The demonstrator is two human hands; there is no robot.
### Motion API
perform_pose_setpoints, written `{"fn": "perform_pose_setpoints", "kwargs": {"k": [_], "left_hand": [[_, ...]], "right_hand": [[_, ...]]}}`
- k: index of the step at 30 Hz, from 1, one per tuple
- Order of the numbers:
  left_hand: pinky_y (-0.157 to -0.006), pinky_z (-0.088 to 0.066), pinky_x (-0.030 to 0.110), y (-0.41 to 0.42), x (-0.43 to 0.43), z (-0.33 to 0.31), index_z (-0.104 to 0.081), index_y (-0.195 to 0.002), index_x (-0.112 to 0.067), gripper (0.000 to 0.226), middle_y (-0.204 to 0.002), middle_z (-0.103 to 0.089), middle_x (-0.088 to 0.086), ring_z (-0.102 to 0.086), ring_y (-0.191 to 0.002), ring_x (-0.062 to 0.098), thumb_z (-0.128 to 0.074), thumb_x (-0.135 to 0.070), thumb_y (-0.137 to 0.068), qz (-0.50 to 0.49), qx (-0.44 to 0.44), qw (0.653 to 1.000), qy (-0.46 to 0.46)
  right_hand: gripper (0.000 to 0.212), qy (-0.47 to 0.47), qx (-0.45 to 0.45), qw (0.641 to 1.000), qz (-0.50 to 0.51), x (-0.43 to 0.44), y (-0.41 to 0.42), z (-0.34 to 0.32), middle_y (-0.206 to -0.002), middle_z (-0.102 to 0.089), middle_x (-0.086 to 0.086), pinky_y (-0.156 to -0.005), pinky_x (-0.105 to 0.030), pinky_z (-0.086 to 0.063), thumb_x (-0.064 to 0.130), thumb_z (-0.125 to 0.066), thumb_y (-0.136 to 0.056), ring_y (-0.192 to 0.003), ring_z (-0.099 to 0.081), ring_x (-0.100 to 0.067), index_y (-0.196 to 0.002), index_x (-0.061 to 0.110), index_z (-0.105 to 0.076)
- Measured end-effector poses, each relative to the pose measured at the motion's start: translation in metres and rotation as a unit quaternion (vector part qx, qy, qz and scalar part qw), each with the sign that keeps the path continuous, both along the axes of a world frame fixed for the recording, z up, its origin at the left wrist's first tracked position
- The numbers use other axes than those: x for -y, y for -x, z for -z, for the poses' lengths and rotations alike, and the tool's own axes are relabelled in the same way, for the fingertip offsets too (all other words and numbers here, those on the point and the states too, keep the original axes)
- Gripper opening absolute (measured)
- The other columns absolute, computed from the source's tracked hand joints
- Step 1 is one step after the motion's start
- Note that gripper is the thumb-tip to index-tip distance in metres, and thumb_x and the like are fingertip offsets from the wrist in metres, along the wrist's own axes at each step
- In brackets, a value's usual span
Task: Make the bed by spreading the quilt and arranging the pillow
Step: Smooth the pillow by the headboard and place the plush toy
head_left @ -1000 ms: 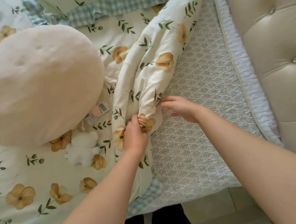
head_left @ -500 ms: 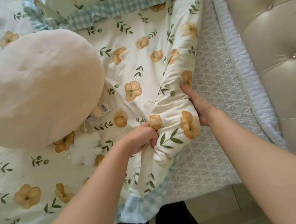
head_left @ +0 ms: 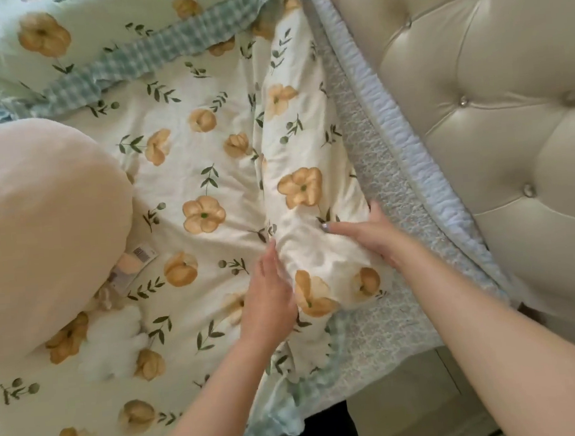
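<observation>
The floral quilt (head_left: 201,176) covers most of the bed, with a raised fold (head_left: 294,142) running from the top down to my hands. My left hand (head_left: 268,301) lies flat, fingers together, against the left side of that fold. On the fold's right edge rests my right hand (head_left: 365,236), fingers pointing left and thumb spread, gripping nothing. A floral pillow with a gingham frill (head_left: 79,38) lies at the top left.
A big cream plush cushion (head_left: 42,235) with a tag (head_left: 139,259) and a small white fluffy toy (head_left: 111,342) sit on the quilt at left. The patterned grey mattress pad (head_left: 398,217) shows at right, against the tufted cream headboard (head_left: 494,135).
The bunched quilt corner has been let go and laid out toward the headboard. Both hands went from gripping the fabric to lying flat along the fold.
</observation>
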State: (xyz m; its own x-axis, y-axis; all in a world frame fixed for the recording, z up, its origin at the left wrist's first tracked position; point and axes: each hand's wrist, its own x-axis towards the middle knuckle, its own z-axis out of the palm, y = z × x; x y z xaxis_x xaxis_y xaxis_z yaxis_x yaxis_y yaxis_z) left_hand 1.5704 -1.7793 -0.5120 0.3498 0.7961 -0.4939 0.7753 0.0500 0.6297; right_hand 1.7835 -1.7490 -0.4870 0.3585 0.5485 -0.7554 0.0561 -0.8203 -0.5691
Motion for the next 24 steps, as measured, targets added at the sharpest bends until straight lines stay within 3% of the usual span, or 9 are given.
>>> {"fn": "perform_pose_setpoints", "kwargs": {"k": [2, 4, 7, 9, 12, 15, 17, 21, 24], "left_hand": [[-0.102, -0.042, 0.036, -0.017, 0.021, -0.011, 0.001, -0.15, -0.042, 0.083, -0.149, -0.033, 0.0, -0.043, -0.131, 0.016, -0.055, -0.039, -0.089, 0.0, 0.057, 0.998, -0.022], [-0.111, -0.03, 0.039, -0.032, 0.04, -0.011, 0.01, -0.148, -0.043, 0.096, -0.161, -0.003, 0.002, -0.014, -0.147, 0.02, -0.054, -0.06, -0.079, 0.073, 0.03, 0.996, -0.035], [-0.117, -0.014, 0.043, -0.057, 0.055, 0.004, 0.02, -0.149, -0.031, 0.121, -0.158, 0.023, 0.002, 0.009, -0.148, 0.023, -0.054, -0.079, -0.066, 0.149, -0.065, 0.984, -0.068], [-0.118, -0.019, 0.044, -0.071, 0.055, 0.009, 0.016, -0.15, -0.022, 0.127, -0.159, 0.01, 0.006, -0.002, -0.147, 0.029, -0.068, -0.068, -0.066, 0.174, -0.1, 0.974, -0.103], [-0.086, -0.055, 0.038, -0.093, 0.049, 0.011, -0.041, -0.137, -0.003, 0.115, -0.129, -0.042, 0.012, -0.041, -0.113, 0.03, -0.09, -0.037, -0.038, 0.215, -0.106, 0.957, -0.162], [-0.07, -0.05, 0.029, -0.112, 0.048, 0.01, -0.043, -0.131, -0.02, 0.075, -0.119, -0.049, 0.0, -0.047, -0.105, 0.023, -0.078, -0.025, -0.065, 0.225, -0.078, 0.964, -0.123], [-0.072, -0.046, 0.029, -0.12, 0.049, 0.013, -0.045, -0.132, -0.025, 0.059, -0.122, -0.049, -0.004, -0.051, -0.104, 0.022, -0.066, -0.016, -0.077, 0.211, -0.026, 0.972, -0.099], [-0.067, -0.046, 0.032, -0.132, 0.051, 0.021, -0.042, -0.138, -0.028, 0.06, -0.125, -0.052, -0.001, -0.054, -0.095, 0.025, -0.057, -0.015, -0.081, 0.269, 0.022, 0.957, -0.104], [-0.101, -0.042, 0.037, -0.128, 0.059, 0.036, -0.012, -0.152, -0.035, 0.08, -0.152, -0.021, 0.005, -0.034, -0.133, 0.029, -0.052, -0.016, -0.085, 0.344, -0.07, 0.936, 0.03]], "right_hand": [[0.101, 0.033, 0.046, 0.997, -0.048, 0.013, -0.021, 0.001, -0.137, -0.05, -0.001, -0.096, -0.032, -0.045, 0.046, -0.087, -0.06, -0.122, -0.052, -0.023, -0.141, 0.011, -0.038], [0.097, 0.053, 0.06, 0.993, -0.084, 0.024, -0.04, 0.0, -0.133, -0.057, -0.003, -0.095, -0.033, -0.048, 0.052, -0.087, -0.056, -0.116, -0.056, -0.021, -0.135, 0.012, -0.047], [0.114, 0.065, 0.099, 0.986, -0.114, 0.039, -0.068, -0.006, -0.151, -0.039, -0.005, -0.107, -0.042, -0.04, 0.052, -0.084, -0.063, -0.133, -0.044, -0.026, -0.15, 0.014, -0.021], [0.112, 0.035, 0.189, 0.968, -0.162, 0.047, -0.08, -0.011, -0.156, -0.03, -0.007, -0.106, -0.044, -0.04, 0.048, -0.075, -0.076, -0.135, -0.042, -0.032, -0.153, 0.025, 0.002], [0.09, -0.028, 0.357, 0.883, -0.303, 0.059, -0.09, -0.022, -0.144, -0.041, -0.014, -0.082, -0.042, -0.048, 0.04, -0.054, -0.094, -0.109, -0.059, -0.039, -0.15, 0.039, 0.017], [0.067, -0.057, 0.493, 0.771, -0.399, 0.075, -0.099, -0.027, -0.112, -0.047, -0.01, -0.053, -0.035, -0.043, 0.03, -0.046, -0.098, -0.071, -0.062, -0.029, -0.151, 0.046, -0.008], [0.067, -0.048, 0.552, 0.743, -0.375, 0.085, -0.12, -0.025, -0.101, -0.05, -0.01, -0.045, -0.03, -0.033, 0.018, -0.06, -0.088, -0.056, -0.061, -0.027, -0.146, 0.042, -0.034], [0.077, 0.119, 0.474, 0.781, -0.389, 0.09, -0.153, 0.007, -0.129, -0.038, -0.008, -0.066, -0.034, -0.042, 0.015, -0.053, -0.091, -0.095, -0.063, -0.027, -0.152, 0.04, -0.013], [0.069, 0.127, 0.464, 0.798, -0.363, 0.083, -0.13, 0.029, -0.156, -0.013, -0.011, -0.103, -0.041, -0.038, 0.013, -0.05, -0.092, -0.136, -0.035, -0.032, -0.151, 0.028, -0.017]]}}
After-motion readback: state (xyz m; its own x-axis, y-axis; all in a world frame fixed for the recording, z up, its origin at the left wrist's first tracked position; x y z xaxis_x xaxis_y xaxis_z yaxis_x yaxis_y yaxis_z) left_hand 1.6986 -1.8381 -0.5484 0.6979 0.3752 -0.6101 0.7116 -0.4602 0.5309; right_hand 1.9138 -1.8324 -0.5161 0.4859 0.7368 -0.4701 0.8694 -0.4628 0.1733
